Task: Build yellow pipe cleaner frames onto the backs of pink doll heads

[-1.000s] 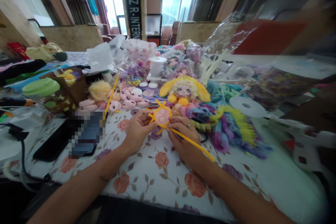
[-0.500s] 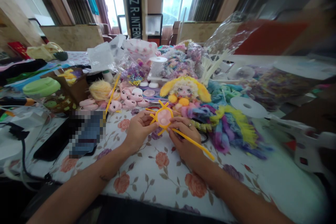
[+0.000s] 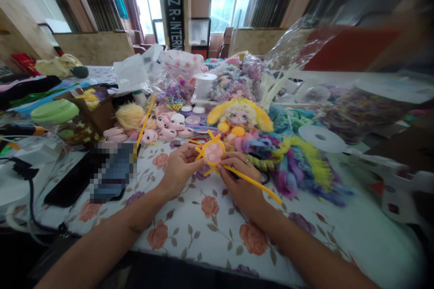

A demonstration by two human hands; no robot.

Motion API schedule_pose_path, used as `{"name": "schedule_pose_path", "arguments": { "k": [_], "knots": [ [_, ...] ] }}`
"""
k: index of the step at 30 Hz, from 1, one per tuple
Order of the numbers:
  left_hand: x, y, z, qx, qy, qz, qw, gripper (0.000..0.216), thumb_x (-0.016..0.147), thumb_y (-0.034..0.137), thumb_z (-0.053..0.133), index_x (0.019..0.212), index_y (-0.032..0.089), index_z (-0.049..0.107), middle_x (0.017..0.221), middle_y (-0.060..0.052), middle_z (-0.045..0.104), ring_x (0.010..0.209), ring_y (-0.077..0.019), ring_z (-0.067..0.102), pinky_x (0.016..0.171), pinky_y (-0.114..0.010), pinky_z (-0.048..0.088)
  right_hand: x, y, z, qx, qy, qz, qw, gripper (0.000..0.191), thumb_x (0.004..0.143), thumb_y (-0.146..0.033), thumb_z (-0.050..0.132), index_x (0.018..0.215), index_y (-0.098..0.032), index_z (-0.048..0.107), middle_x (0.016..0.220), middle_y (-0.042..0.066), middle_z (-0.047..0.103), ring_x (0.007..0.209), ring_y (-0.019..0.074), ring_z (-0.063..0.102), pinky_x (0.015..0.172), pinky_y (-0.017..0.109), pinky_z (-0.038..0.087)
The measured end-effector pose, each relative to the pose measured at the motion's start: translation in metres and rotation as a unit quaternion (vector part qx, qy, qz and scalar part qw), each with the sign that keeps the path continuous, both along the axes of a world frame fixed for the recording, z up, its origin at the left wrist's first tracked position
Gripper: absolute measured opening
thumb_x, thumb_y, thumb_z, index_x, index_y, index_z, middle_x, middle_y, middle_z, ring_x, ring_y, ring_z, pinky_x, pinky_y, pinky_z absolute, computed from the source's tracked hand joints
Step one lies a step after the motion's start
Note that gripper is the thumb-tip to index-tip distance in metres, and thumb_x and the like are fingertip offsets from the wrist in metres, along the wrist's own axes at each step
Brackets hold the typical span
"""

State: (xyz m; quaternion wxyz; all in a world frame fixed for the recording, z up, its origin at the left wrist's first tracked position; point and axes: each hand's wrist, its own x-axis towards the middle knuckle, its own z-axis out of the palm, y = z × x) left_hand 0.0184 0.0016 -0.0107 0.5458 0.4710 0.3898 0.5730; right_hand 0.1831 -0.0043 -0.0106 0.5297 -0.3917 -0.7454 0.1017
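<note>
A small pink doll face [image 3: 212, 150] with yellow pipe cleaner wound around it is held above the floral tablecloth [image 3: 203, 221]. My left hand [image 3: 178, 167] is closed on its left side. My right hand [image 3: 241, 180], with a ring on one finger, pinches the long yellow pipe cleaner [image 3: 252, 181] where it meets the face; the free end runs down to the right over my wrist. Short yellow ends stick out around the face like rays.
Behind my hands lie a yellow-haired doll [image 3: 239, 118], several pink doll faces [image 3: 166, 126], fuzzy multicoloured yarn [image 3: 294, 162] and a white spool [image 3: 203, 86]. A dark phone [image 3: 108, 174] and cables lie left; a glue gun [image 3: 396, 180] lies right.
The free end of the yellow pipe cleaner has swung slightly lower and further right. Both hands keep their hold on the face and have barely shifted.
</note>
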Motion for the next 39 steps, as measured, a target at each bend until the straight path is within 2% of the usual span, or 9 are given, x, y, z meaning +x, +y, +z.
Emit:
{"name": "schedule_pose_path", "arguments": {
  "k": [10,21,26,32,39],
  "knots": [
    [-0.0005,0.0010,-0.0002,-0.002,0.010,-0.002,1.000,0.027,0.063,0.022,0.077,0.086,0.017,0.063,0.081,-0.001,0.067,0.075,-0.0128,0.063,0.068,-0.023,0.051,0.0011,0.0020,-0.0033,0.004,0.000,0.001,1.000,0.009,0.080,-0.014,0.059,0.076,-0.022,0.059,0.088,0.004,0.067,0.085,0.0188,0.064,0.078,0.034,0.052],
    [-0.0004,0.0017,-0.0023,-0.031,-0.006,-0.040,0.999,0.030,0.061,0.022,0.078,0.089,0.014,0.068,0.086,-0.004,0.069,0.074,-0.0147,0.063,0.069,-0.025,0.051,0.0018,0.0020,-0.0048,-0.004,-0.002,-0.013,1.000,0.008,0.080,-0.015,0.060,0.076,-0.022,0.059,0.085,0.003,0.067,0.085,0.0184,0.064,0.077,0.033,0.052],
    [0.0008,0.0023,-0.0038,-0.015,-0.012,-0.017,1.000,0.029,0.061,0.022,0.078,0.087,0.014,0.070,0.083,-0.003,0.069,0.070,-0.0129,0.061,0.062,-0.022,0.049,-0.0005,0.0002,-0.0013,-0.013,0.009,-0.005,1.000,0.009,0.079,-0.014,0.060,0.076,-0.022,0.059,0.088,0.004,0.067,0.085,0.0183,0.064,0.078,0.033,0.053],
    [0.0041,0.0026,-0.0042,-0.048,-0.066,0.013,0.997,0.036,0.056,0.020,0.081,0.088,0.014,0.067,0.081,-0.003,0.069,0.071,-0.0139,0.063,0.067,-0.026,0.052,-0.0014,-0.0009,0.0005,-0.026,0.011,0.000,1.000,0.009,0.080,-0.014,0.058,0.076,-0.023,0.059,0.085,0.004,0.067,0.084,0.0188,0.063,0.077,0.034,0.053],
    [0.0060,0.0018,-0.0014,-0.071,-0.092,0.009,0.993,0.037,0.058,0.019,0.081,0.092,0.014,0.066,0.083,-0.004,0.069,0.074,-0.0152,0.064,0.071,-0.031,0.054,-0.0020,0.0009,-0.0006,-0.028,0.007,0.005,1.000,0.009,0.080,-0.015,0.060,0.077,-0.022,0.058,0.082,0.002,0.066,0.081,0.0176,0.063,0.077,0.033,0.051]
  ]
}}
